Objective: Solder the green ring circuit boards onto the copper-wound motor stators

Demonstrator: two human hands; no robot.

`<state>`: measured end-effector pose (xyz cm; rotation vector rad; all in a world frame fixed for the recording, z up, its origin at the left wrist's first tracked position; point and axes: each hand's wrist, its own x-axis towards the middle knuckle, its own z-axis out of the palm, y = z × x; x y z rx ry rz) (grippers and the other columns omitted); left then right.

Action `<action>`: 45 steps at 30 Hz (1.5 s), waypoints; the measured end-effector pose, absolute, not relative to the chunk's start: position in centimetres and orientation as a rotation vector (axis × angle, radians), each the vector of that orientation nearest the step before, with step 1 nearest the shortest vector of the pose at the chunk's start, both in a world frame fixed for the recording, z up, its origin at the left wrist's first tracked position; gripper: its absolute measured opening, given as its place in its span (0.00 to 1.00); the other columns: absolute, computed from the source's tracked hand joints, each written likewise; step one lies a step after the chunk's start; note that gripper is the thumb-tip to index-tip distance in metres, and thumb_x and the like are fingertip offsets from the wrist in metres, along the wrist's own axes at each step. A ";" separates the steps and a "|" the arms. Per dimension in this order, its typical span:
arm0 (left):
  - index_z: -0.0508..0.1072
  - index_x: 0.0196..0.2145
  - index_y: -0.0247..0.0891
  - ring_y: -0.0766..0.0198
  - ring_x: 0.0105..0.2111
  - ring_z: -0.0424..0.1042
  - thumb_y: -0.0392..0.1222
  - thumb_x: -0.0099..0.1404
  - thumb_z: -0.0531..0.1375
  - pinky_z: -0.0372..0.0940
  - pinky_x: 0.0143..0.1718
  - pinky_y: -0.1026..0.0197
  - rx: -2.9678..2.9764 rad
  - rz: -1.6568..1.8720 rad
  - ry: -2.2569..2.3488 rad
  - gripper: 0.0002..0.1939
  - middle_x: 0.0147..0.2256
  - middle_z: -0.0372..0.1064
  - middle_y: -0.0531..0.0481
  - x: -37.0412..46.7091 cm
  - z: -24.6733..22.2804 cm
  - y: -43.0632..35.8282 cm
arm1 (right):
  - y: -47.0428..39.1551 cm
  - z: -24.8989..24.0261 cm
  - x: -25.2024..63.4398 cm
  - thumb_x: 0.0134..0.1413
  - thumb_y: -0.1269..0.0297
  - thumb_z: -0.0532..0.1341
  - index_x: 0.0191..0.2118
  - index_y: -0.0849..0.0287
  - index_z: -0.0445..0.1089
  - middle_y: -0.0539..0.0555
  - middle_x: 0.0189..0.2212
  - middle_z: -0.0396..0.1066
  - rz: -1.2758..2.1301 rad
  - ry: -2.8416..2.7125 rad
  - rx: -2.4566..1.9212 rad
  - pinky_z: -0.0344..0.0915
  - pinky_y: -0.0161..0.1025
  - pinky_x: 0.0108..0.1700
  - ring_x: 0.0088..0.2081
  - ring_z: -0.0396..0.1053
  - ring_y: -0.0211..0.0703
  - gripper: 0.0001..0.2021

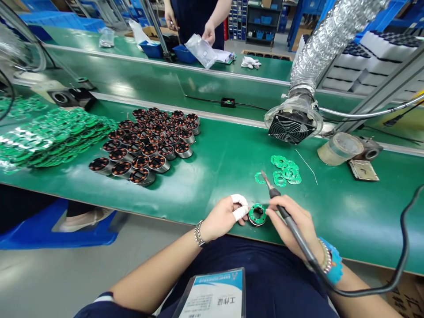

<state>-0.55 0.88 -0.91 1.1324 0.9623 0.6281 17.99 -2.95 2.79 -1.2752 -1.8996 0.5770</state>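
Note:
My left hand (228, 214), with white coverings on two fingertips, grips the left edge of a motor stator with a green ring-shaped circuit board (251, 216) on top. The stator sits near the bench's front edge. In my right hand (298, 225) is a soldering iron (281, 205), its tip pointing up and away from the board. My right thumb and a fingertip are at the board's right side; whether they touch it I cannot tell. Just beyond lies a single green ring board (259, 178), beside a small pile of ring boards (287, 170).
Several wound stators (149, 145) stand in rows left of centre. Stacked green board panels (56, 137) lie further left. A fume-extractor fan (291, 128) hangs at the back right, near a round container (341, 149). Another person's hands (208, 33) hold a plastic bag across the bench.

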 end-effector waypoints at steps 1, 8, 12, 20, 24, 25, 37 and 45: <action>0.65 0.28 0.33 0.70 0.21 0.68 0.41 0.57 0.59 0.65 0.25 0.66 1.129 0.628 0.965 0.08 0.22 0.66 0.53 -0.6 -1.0 0.9 | -3.2 3.0 18.5 0.54 0.72 0.57 0.40 0.55 0.65 0.50 0.26 0.67 0.592 -1.898 -1.256 0.64 0.37 0.32 0.28 0.66 0.38 0.08; 0.66 0.27 0.34 0.69 0.22 0.69 0.39 0.57 0.59 0.66 0.27 0.65 1.136 0.654 0.994 0.06 0.21 0.67 0.53 -0.4 -0.6 0.7 | -4.2 4.0 20.3 0.51 0.74 0.58 0.43 0.58 0.70 0.54 0.25 0.70 0.628 -1.925 -1.090 0.65 0.40 0.29 0.27 0.66 0.41 0.12; 0.65 0.27 0.34 0.69 0.22 0.69 0.38 0.57 0.59 0.66 0.27 0.65 1.153 0.686 0.992 0.05 0.20 0.67 0.54 -0.3 -0.8 0.5 | -4.1 4.5 20.1 0.51 0.74 0.57 0.38 0.58 0.72 0.54 0.25 0.72 0.690 -1.916 -1.114 0.64 0.38 0.26 0.25 0.66 0.40 0.10; 0.65 0.28 0.34 0.69 0.21 0.69 0.37 0.58 0.57 0.65 0.26 0.66 1.167 0.685 1.017 0.04 0.20 0.67 0.54 -0.3 -0.9 0.5 | -4.2 4.6 20.1 0.50 0.77 0.58 0.40 0.59 0.72 0.54 0.26 0.72 0.736 -1.910 -1.091 0.64 0.39 0.27 0.26 0.66 0.40 0.12; 0.65 0.28 0.34 0.69 0.21 0.69 0.37 0.58 0.56 0.65 0.26 0.65 1.191 0.672 1.035 0.04 0.20 0.67 0.54 -0.3 -0.9 0.6 | -4.1 4.7 20.0 0.50 0.77 0.58 0.40 0.58 0.72 0.54 0.26 0.72 0.733 -1.912 -1.087 0.64 0.39 0.27 0.26 0.66 0.40 0.12; 0.64 0.28 0.34 0.69 0.21 0.69 0.37 0.58 0.57 0.65 0.26 0.65 1.191 0.672 1.035 0.04 0.20 0.67 0.54 -0.3 -0.9 0.6 | -4.1 4.7 20.0 0.50 0.77 0.58 0.40 0.58 0.71 0.54 0.25 0.72 0.732 -1.916 -1.086 0.64 0.39 0.27 0.26 0.66 0.40 0.12; 0.65 0.28 0.34 0.69 0.21 0.68 0.39 0.57 0.57 0.66 0.26 0.65 1.170 0.675 1.012 0.06 0.20 0.67 0.53 -0.2 -0.8 0.7 | -2.3 3.2 20.3 0.56 0.71 0.56 0.46 0.57 0.65 0.55 0.37 0.72 0.735 -2.101 -1.089 0.68 0.38 0.43 0.41 0.70 0.41 0.12; 0.65 0.33 0.35 0.68 0.22 0.67 0.45 0.63 0.53 0.64 0.26 0.65 1.372 0.612 1.105 0.10 0.22 0.66 0.53 -1.0 -0.8 -0.8 | -1.6 1.8 19.2 0.54 0.70 0.59 0.50 0.57 0.60 0.56 0.41 0.69 0.806 -2.198 -1.081 0.68 0.39 0.44 0.41 0.69 0.42 0.17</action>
